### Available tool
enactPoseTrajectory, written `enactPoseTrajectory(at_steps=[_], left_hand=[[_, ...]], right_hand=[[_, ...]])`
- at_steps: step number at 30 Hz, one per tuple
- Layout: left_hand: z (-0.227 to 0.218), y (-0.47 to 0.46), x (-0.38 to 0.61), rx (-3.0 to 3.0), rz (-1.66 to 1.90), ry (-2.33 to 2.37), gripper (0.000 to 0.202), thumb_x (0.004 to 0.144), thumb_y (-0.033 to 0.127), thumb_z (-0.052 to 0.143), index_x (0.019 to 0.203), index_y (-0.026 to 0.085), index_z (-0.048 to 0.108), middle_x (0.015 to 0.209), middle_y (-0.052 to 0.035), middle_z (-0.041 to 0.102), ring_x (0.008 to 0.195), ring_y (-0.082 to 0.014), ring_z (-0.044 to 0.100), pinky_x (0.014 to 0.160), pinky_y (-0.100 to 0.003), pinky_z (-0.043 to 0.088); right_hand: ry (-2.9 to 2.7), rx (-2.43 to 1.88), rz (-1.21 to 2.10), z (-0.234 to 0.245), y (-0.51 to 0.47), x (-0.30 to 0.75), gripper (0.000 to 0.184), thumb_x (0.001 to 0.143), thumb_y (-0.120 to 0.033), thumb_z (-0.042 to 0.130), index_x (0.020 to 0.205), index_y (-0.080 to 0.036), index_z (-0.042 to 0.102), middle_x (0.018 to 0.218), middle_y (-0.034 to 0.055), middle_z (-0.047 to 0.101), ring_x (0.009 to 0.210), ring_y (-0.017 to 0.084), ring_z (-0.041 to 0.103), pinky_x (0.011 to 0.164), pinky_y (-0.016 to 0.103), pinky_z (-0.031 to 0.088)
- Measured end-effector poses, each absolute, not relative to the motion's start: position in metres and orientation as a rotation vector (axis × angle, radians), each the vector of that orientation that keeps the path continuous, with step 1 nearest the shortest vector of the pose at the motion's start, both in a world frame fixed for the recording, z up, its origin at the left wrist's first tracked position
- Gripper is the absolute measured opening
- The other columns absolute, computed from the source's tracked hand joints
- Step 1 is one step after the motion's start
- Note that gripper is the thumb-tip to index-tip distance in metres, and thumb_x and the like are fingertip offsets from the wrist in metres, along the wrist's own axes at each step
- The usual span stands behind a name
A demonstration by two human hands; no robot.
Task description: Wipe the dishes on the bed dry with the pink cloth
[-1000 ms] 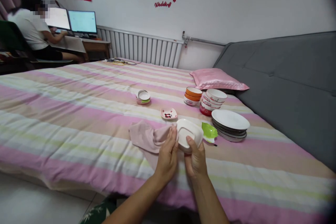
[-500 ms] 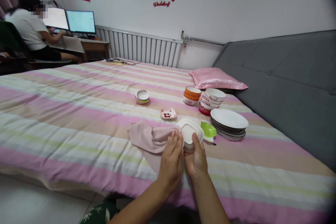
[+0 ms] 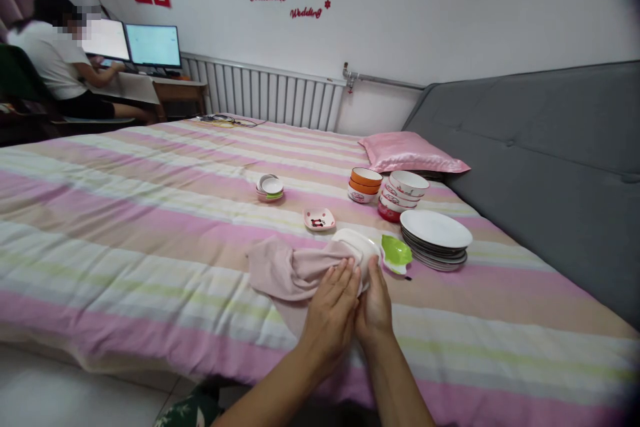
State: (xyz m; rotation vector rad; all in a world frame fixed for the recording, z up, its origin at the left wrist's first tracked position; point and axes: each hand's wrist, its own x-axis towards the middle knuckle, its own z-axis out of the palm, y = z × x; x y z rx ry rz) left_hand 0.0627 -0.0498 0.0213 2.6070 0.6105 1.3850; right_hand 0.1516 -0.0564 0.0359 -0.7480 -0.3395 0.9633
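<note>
With closed right hand (image 3: 374, 303) gripping white dish (image 3: 361, 245) by near rim, press pink cloth (image 3: 283, 270) into it under flat, open left hand (image 3: 331, 310), wiping clear of green dish (image 3: 397, 250).

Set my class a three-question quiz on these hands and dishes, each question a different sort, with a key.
1. True or false: the left hand lies on the pink cloth.
2. What does the right hand grip? A white dish; B mug; C spoon.
3. Fill in: the green dish lies between the white dish and the stack of ____.
Key: 1 true; 2 A; 3 plates.
</note>
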Motion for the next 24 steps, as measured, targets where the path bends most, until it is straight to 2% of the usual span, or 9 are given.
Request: enactPoseTrajectory(at_steps=[7,12,17,24], left_hand=[[0.027,-0.040,0.052,2.601,1.351,0.577,0.065,0.087,0.006,0.035,0.147,0.020,0.014,0.145,-0.0155,0.036,0.137,-0.0216,0.028,0.107,-0.047,0.034],[0.029,-0.036,0.050,2.602,1.333,0.612,0.065,0.087,0.006,0.034,0.147,0.022,0.012,0.146,-0.0132,0.035,0.137,-0.0204,0.028,0.108,-0.047,0.032],[0.032,-0.035,0.050,2.579,1.356,0.709,0.063,0.088,0.008,0.035,0.146,0.022,0.017,0.147,-0.0117,0.034,0.137,-0.0216,0.027,0.109,-0.048,0.031],[0.036,-0.035,0.049,2.545,1.418,0.796,0.055,0.089,0.011,0.039,0.143,0.017,0.027,0.145,-0.0136,0.037,0.137,-0.0222,0.027,0.108,-0.047,0.034]], right_hand=[[-0.397,-0.728,1.013,0.039,-0.058,0.145,0.037,0.078,-0.042,0.064,0.106,-0.017,0.062,0.100,0.0041,0.070,0.101,0.018,0.063,0.093,0.033,0.049],[-0.414,-0.725,1.019,0.042,-0.059,0.142,0.038,0.078,-0.042,0.064,0.108,-0.018,0.062,0.104,0.0044,0.070,0.103,0.018,0.062,0.095,0.033,0.047],[-0.409,-0.692,1.045,0.042,-0.059,0.141,0.039,0.079,-0.042,0.063,0.111,-0.019,0.062,0.109,0.0048,0.068,0.104,0.017,0.062,0.098,0.034,0.044],[-0.433,-0.692,1.026,0.043,-0.059,0.141,0.041,0.081,-0.042,0.060,0.115,-0.019,0.060,0.114,0.0070,0.066,0.107,0.020,0.060,0.099,0.037,0.042]])
